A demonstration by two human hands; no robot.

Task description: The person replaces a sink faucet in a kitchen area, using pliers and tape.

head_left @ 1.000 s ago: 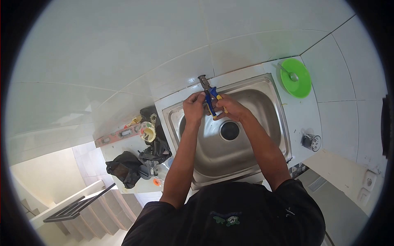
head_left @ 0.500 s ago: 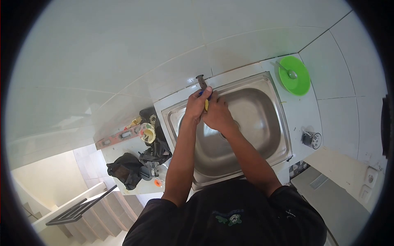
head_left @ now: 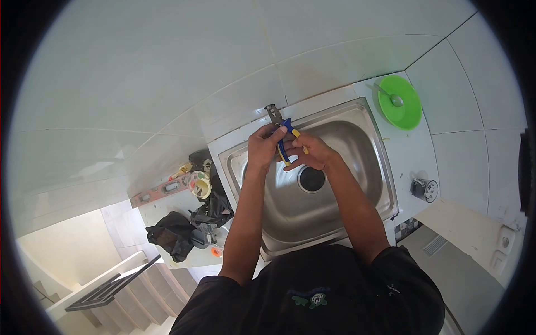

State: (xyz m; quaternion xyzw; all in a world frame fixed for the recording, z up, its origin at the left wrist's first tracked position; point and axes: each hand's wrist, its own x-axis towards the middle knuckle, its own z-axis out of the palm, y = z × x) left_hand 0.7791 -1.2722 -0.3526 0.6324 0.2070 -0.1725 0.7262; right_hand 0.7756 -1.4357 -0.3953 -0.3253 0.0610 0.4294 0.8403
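Observation:
A pair of pliers with blue and yellow handles points up over the sink's back edge, its jaws right at a small dark fitting low on the tiled wall. My left hand closes on the pliers near the pivot, thumb across the blue grip. At the handle ends, my right hand has its fingers around the yellow-trimmed grips, which stand spread apart. Below both hands lies the stainless steel sink with its round dark drain.
To the right stand a green bowl with a spoon and a patterned glass. On the left counter are a red spirit level, a stained cup and black plastic bags. Stairs descend at lower left.
The plier handles have spread apart and now show plainly. My right hand has moved right and down from beside the left hand, uncovering the drain. The jaws remain by the wall fitting.

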